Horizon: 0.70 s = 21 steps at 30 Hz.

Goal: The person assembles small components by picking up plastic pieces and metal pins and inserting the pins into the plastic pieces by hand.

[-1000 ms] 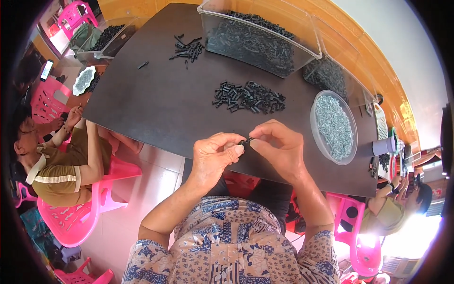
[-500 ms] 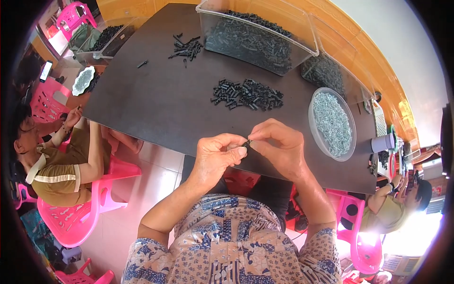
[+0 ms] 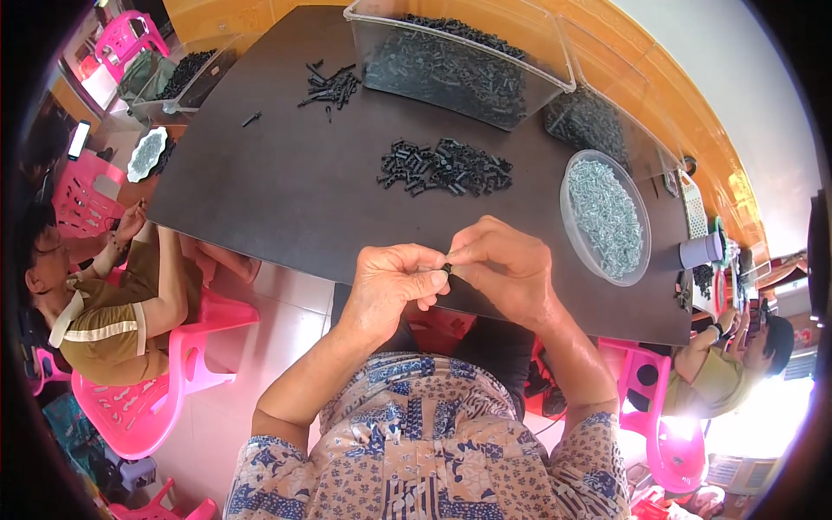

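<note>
Over the table's near edge my left hand [image 3: 386, 279] is closed, thumb and forefinger pinching a small black plastic part [image 3: 447, 269]. My right hand [image 3: 513, 267] meets it fingertip to fingertip, its thumb and forefinger pinched together just above the part. Whatever is between those right fingertips is too small to make out. Beyond my hands lies a loose pile of black plastic parts [image 3: 446, 166]. To the right stands a round clear tub [image 3: 643, 217] full of small silver screws [image 3: 604, 217].
A large clear bin [image 3: 459, 102] of black parts stands at the back of the dark table [image 3: 260, 182], another bin [image 3: 589, 130] beside it. A smaller heap [image 3: 329, 85] lies far left. People sit left [image 3: 113, 321] and right [image 3: 719, 373]. A grey cup [image 3: 700, 250] is at right.
My right fingertips have come in closer over the black part, which now shows less between the fingers. The whole view has shifted slightly.
</note>
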Each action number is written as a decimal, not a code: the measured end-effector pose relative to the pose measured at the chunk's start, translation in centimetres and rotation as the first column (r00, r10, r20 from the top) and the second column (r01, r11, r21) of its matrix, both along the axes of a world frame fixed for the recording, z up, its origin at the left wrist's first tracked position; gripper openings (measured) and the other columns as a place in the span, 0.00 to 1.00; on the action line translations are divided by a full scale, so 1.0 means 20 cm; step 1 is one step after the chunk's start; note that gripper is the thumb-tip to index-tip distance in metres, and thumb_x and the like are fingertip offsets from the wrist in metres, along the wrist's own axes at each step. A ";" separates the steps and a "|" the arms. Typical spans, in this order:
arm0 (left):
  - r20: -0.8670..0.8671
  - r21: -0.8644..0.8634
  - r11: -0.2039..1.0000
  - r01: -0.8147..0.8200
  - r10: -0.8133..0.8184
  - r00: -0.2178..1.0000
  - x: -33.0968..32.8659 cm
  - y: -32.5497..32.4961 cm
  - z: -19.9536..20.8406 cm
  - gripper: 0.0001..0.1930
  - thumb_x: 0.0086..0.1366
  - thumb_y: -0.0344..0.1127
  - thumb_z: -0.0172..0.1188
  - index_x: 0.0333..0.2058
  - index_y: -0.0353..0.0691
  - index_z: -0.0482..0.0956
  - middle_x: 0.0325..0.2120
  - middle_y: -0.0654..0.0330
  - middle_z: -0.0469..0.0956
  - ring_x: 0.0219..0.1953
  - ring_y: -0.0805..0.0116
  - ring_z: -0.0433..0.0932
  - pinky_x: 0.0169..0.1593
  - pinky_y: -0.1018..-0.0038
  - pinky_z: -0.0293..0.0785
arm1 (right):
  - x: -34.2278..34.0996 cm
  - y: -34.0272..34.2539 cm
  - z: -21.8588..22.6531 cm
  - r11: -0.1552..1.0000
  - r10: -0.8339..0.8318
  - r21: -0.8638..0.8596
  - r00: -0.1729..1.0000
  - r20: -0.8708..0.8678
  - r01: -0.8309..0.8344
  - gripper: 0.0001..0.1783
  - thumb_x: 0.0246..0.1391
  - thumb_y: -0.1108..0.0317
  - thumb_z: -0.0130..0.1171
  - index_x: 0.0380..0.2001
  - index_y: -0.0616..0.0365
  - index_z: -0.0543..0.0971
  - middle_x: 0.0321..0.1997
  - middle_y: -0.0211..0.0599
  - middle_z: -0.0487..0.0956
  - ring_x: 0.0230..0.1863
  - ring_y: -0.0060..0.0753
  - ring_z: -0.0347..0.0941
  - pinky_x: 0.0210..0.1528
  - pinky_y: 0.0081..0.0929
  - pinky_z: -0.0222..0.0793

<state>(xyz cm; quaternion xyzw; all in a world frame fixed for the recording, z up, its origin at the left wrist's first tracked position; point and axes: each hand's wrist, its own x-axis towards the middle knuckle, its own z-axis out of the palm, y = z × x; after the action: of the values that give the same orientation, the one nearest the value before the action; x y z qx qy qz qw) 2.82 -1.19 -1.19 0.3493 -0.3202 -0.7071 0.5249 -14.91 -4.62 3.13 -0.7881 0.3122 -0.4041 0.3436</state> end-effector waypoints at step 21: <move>0.019 -0.049 0.991 -0.125 0.126 0.992 -0.04 0.00 0.01 0.04 0.57 0.25 0.63 0.31 0.30 0.82 0.23 0.58 0.80 0.23 0.76 0.75 0.29 0.82 0.71 | 0.03 0.10 -0.06 0.991 -0.133 0.031 0.991 -0.031 0.134 0.25 0.42 0.78 0.66 0.47 0.63 0.75 0.42 0.43 0.77 0.38 0.33 0.73 0.39 0.28 0.70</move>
<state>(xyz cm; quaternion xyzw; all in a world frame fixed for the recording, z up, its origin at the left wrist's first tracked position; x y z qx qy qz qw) 2.08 -1.14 -0.99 0.3636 -0.3202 -0.6608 0.5732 -14.29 -2.65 1.91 -0.7654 0.3758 -0.4095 0.3243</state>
